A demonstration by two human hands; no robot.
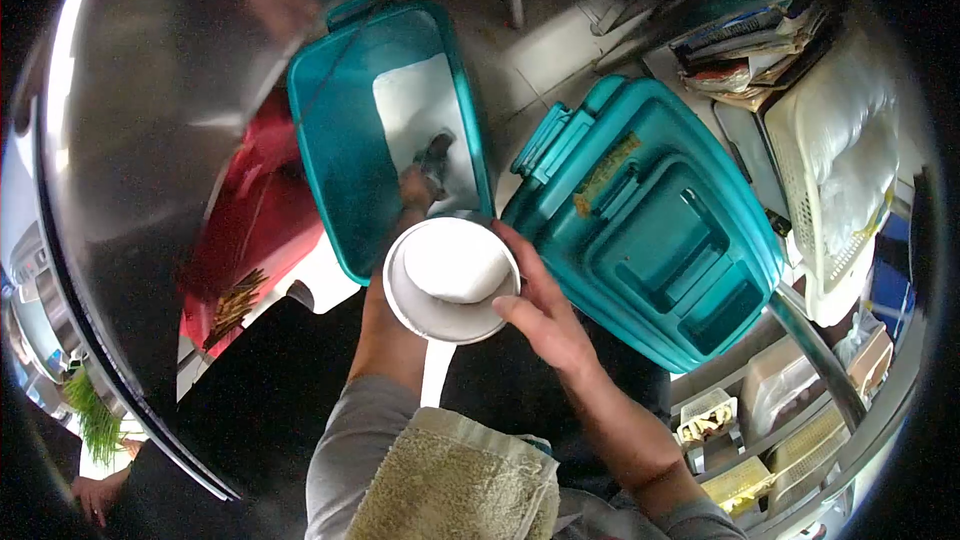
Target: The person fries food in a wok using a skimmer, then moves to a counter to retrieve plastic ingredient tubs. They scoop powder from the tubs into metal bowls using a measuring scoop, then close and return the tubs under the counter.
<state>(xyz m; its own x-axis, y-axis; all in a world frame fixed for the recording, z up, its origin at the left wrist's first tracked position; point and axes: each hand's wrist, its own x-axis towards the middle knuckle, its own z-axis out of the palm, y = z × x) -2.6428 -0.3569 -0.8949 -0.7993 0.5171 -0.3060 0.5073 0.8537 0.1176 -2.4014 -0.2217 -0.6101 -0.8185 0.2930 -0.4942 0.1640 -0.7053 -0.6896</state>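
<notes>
My right hand [548, 315] grips the side of a round white container [400, 312], with the thumb over its rim. Smooth white contents [455, 258] sit inside, and a white strip like a handle [436, 372] hangs below it. My left hand [415, 186] reaches down behind the container into an open teal bin [335, 120]. White stuff [405, 90], possibly powder, lies in the bin. At my left fingers is a small dark object [437, 155], too blurred to name. My left fingers are partly hidden, but look closed around it.
A teal lidded bin [660, 230] stands at the right. Shelves with a white basket [815, 170] and small trays [708, 415] line the far right. A shiny steel panel [120, 190] and red bag [260, 220] are at the left. Another hand [100, 496] shows lower left.
</notes>
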